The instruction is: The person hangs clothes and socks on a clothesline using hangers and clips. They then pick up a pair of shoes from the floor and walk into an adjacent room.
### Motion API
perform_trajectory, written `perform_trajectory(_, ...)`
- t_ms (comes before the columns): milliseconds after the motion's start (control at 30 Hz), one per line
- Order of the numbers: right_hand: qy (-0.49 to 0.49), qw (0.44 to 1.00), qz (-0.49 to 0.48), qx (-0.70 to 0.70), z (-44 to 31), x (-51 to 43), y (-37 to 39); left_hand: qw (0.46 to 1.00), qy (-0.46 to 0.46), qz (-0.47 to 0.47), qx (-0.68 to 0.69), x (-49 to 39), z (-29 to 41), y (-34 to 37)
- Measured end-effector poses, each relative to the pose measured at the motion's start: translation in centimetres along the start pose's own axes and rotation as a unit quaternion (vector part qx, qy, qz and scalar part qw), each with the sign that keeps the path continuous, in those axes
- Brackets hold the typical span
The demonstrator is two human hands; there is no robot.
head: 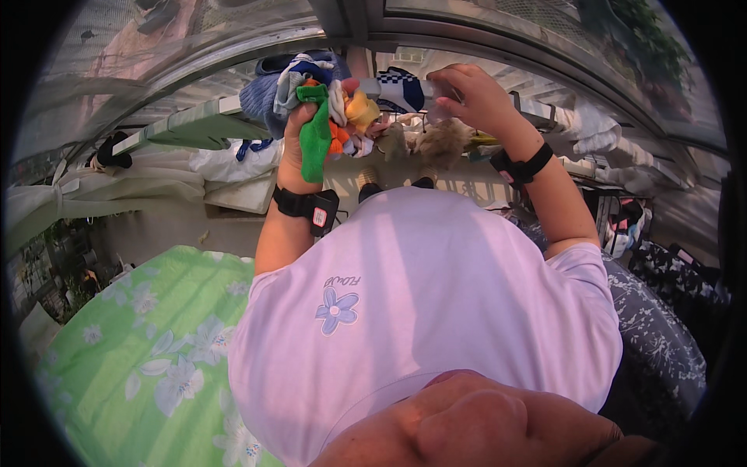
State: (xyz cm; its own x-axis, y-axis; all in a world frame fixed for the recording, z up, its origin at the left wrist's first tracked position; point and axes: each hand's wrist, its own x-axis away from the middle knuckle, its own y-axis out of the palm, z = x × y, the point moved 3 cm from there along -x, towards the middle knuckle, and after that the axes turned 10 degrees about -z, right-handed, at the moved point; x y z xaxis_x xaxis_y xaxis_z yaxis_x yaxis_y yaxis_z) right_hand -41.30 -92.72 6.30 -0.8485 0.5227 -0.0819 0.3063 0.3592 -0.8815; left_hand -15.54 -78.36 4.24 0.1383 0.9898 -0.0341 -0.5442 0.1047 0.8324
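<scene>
My left hand [297,131] is closed around a bunch of small garments. A green sock [315,134] hangs over the fingers, beside orange cloth [338,137] and a yellow piece [362,112]. Behind the bunch is a blue knitted garment [259,99], with a white-and-blue piece [300,76] against it; whether the hand holds these too is unclear. My right hand [470,96] is at the pale rail [367,87], thumb and fingers apart and curved. Just left of it, a navy-and-white checked sock [400,90] lies over the rail. The area between these fingers looks blurred.
Window frames [443,23] run along the far side. Fluffy beige items [443,143] hang below the rail, and white cloth [589,125] hangs to the right. A green floral cover [169,350] lies at left, a dark floral cover [653,321] at right.
</scene>
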Motion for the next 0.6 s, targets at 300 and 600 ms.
perform_trajectory(300, 0.113, 0.916, -0.161, -0.350, -3.5, 0.2, -0.8, 0.999, -0.024, -0.002, -0.038, -2.1, -1.1, 4.0)
perform_trajectory(600, 0.135, 0.723, 0.062, -0.675, -3.1, 2.7, -3.1, 0.994, -0.104, -0.020, -0.025, -3.1, -3.3, 6.6)
